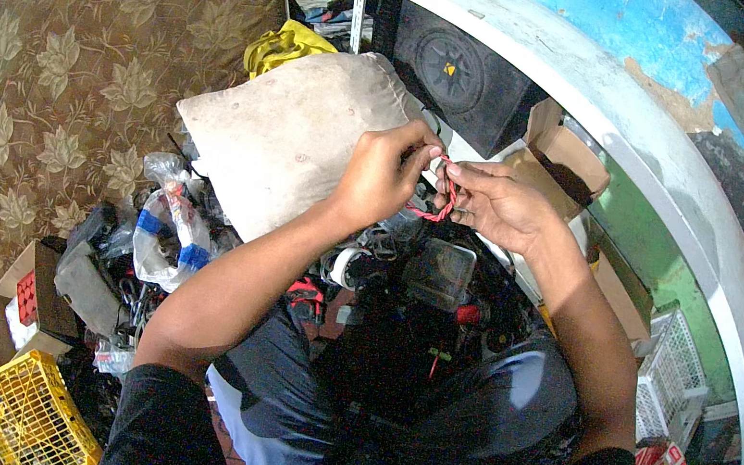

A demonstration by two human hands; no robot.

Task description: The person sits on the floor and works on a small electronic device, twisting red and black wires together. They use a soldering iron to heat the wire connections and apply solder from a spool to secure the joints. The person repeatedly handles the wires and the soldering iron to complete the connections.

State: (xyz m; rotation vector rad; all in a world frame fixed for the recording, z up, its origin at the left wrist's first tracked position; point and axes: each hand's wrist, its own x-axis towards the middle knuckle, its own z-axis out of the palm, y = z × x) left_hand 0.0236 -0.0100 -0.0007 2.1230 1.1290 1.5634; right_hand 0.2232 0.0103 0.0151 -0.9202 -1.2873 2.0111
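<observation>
A twisted red wire (444,211), possibly paired with a darker strand, loops down between my two hands in the middle of the view. My left hand (379,171) has its fingers closed at the upper part of the loop, near my right thumb. My right hand (498,204), palm turned up with its fingers curled, pinches the same wire. Both hands are raised in front of a stained pale cushion (275,135), and the fingertips of my left hand are partly hidden.
A floral mattress (74,88) stands left, a yellow crate (33,408) below it. Cables, bags and a clear container (439,272) lie beneath my hands. A black speaker box (446,74), cardboard boxes (568,152) and white baskets (670,377) sit by a long white curved panel (677,213).
</observation>
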